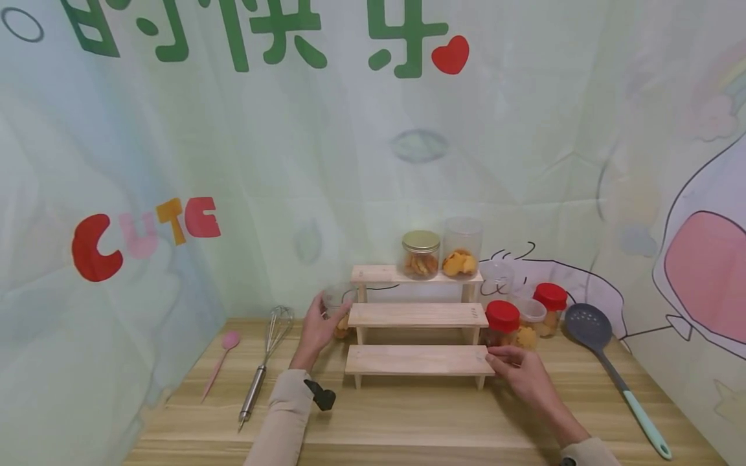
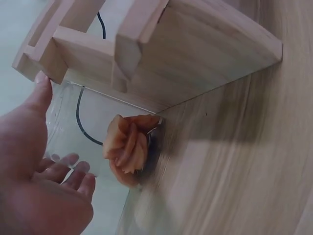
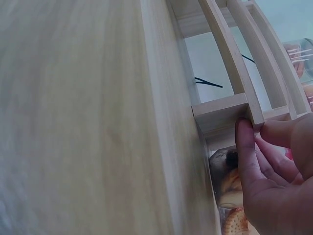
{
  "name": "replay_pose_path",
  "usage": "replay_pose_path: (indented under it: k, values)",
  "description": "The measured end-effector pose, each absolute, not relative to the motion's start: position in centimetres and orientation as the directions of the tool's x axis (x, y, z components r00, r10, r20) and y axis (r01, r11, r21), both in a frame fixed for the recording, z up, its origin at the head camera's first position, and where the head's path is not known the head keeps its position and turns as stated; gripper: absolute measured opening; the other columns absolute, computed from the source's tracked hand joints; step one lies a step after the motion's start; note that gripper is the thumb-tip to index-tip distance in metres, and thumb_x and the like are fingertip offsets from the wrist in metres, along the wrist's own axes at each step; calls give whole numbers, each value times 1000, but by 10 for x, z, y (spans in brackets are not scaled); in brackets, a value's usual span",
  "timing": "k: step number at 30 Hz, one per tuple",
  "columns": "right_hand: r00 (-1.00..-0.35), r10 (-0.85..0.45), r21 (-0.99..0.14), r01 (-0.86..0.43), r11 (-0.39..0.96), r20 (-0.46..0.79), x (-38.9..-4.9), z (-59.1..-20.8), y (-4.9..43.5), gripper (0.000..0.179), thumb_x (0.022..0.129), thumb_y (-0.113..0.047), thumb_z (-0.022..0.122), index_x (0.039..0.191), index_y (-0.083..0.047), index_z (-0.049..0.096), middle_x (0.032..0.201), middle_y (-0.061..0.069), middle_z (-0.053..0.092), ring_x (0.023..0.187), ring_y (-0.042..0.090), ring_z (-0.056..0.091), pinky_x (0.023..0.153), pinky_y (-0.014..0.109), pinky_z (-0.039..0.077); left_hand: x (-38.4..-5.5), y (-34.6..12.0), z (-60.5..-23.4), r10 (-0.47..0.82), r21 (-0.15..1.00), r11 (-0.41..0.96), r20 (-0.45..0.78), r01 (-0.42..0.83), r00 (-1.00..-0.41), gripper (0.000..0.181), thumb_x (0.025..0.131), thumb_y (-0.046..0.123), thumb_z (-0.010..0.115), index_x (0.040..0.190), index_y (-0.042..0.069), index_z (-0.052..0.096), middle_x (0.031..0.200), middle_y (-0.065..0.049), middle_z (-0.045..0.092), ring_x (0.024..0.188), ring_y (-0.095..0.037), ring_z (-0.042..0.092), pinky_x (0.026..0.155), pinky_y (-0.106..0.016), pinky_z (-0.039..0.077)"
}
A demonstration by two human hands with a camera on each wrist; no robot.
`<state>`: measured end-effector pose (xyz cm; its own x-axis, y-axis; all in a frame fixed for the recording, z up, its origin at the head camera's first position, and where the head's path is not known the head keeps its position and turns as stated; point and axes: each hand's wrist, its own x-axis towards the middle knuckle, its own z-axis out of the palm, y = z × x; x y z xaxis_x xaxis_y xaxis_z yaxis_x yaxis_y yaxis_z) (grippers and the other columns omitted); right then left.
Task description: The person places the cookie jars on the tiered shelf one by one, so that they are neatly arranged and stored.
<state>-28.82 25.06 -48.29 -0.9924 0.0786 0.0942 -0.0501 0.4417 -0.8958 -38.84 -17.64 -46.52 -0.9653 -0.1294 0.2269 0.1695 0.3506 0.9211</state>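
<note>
Three steps make up a pale wooden display rack (image 1: 418, 315) standing on the table. At its left side, my left hand (image 1: 317, 331) holds a clear jar (image 1: 338, 296) with cookies inside, thumb on one side and fingers on the other. The left wrist view shows the cookies (image 2: 128, 149) near the table, with the thumb by the rack's edge. My right hand (image 1: 521, 375) pinches the right end of the lowest step (image 3: 252, 105) between thumb and finger. A gold-lidded jar (image 1: 421, 255) and a taller clear jar (image 1: 462, 249), both holding snacks, stand on the top step.
Right of the rack are red-lidded jars (image 1: 502, 317) (image 1: 550, 309) and a clear tub (image 1: 529, 322) with cookies. A slotted skimmer (image 1: 606, 362) lies at far right. On the left lie a whisk (image 1: 262, 372) and a pink spoon (image 1: 221, 362). A printed cloth (image 1: 291, 162) hangs behind.
</note>
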Motion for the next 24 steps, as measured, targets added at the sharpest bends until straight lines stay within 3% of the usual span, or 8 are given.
replay_pose_path:
  k: [8,17,24]
  values:
    - [-993,75,-898,-46,438,88,-289,-483,251,36,102,-19,78,127,5,75,114,18,81,92,11,71,76,21,57,-388,-177,-465,-141,917,367,222,157,-965,83,103,42,75,164,2,36,164,-28,47,154,-45,44,123,-60,42]
    - [-996,73,-898,-21,439,59,-288,-482,250,36,102,-21,77,129,4,75,118,19,81,98,19,73,77,21,58,-384,-182,-462,-191,908,399,223,132,-956,84,102,42,77,163,1,38,160,-27,50,144,-42,51,116,-58,47]
    - [-995,78,-895,-20,446,62,-288,-482,251,38,102,-23,78,129,3,75,121,20,80,100,17,73,78,20,57,-383,-187,-445,-214,891,403,315,210,-925,85,101,40,79,162,-2,39,162,-28,47,151,-47,45,123,-62,41]
